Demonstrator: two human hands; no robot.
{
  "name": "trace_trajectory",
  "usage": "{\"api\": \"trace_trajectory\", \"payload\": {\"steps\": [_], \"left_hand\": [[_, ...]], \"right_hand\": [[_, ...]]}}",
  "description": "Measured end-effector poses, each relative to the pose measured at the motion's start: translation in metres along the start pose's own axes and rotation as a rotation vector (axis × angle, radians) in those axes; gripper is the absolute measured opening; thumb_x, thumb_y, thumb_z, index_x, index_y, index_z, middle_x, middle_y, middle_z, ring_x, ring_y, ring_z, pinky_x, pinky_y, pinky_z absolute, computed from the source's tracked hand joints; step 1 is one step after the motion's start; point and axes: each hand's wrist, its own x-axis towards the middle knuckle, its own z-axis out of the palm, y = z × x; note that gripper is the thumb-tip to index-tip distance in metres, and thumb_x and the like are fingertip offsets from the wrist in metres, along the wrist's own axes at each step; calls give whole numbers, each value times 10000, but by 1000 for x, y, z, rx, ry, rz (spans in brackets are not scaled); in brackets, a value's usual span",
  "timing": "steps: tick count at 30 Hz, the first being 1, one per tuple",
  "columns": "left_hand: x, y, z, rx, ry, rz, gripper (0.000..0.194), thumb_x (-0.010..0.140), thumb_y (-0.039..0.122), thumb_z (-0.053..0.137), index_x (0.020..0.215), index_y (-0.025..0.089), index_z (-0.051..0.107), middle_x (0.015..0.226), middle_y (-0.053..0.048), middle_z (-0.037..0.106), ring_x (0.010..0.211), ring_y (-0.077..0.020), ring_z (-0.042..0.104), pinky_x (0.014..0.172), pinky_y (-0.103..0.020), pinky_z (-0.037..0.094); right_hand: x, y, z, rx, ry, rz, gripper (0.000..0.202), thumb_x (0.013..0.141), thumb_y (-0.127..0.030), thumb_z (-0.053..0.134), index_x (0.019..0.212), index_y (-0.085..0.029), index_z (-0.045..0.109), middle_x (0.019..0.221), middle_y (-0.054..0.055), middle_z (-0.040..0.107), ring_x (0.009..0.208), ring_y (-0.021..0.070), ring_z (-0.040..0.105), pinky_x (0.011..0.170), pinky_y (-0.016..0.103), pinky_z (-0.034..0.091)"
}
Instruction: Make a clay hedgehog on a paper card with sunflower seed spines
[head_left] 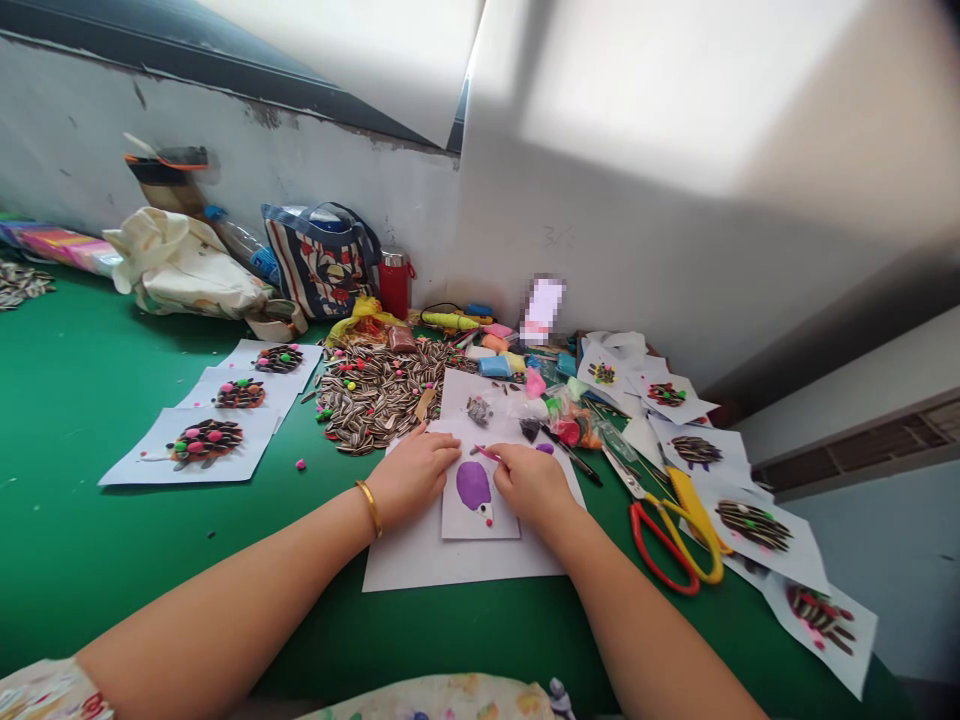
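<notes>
A small white card (501, 528) lies on a larger white sheet (405, 560). On the card is a flat purple oval (473, 485) with a white pointed end, a black dot and a red dot. My left hand (421, 472) rests flat at the card's left edge, its fingers stretched out. My right hand (531, 482) is over the card's right side, thumb and forefinger pinching a thin pinkish tool, whose tip is just above the purple oval. A purple lump (545, 449) lies beyond my right hand.
Sunflower seeds (375, 395) are heaped behind my left hand. Decorated cards lie at left (180, 470) and right (795, 535). Scissors (664, 540) with red and yellow handles lie right of my right hand. Clay packs (495, 366), a red bottle (394, 284) and bags (322, 262) stand near the wall.
</notes>
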Motion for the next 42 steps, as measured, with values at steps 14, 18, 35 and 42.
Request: {"api": "trace_trajectory", "payload": {"steps": [14,18,35,42], "left_hand": [[-1,0,0,8,4,-4,332,910,136,480,1190,207,645,1284,-72,647,1249,-215,545,1167,-480,257],[-1,-1,2,12,8,-1,332,915,146,477,1198,198,642,1282,-77,648,1250,-209,542,1171,-476,253],[-1,-1,3,15,10,-3,357,899,125,474,1203,218,635,1278,-70,646,1247,-212,540,1177,-480,234],[0,2,-1,16,6,-16,395,873,90,472,1217,212,625,1292,-75,638,1258,-215,530,1171,-486,246]], "right_hand": [[-1,-2,-6,-113,-31,-2,343,844,-176,498,1111,-237,704,973,60,750,830,205,675,658,283,413],[-6,3,-14,-126,-33,2,315,817,-175,519,1046,-248,722,907,39,753,784,206,665,628,284,388],[6,14,6,-167,190,-136,325,920,-169,522,1182,-293,670,1093,88,620,1012,245,499,838,363,352],[12,-1,16,-181,110,-235,369,958,-201,501,1266,-372,611,1068,71,596,985,247,478,813,362,336]]}}
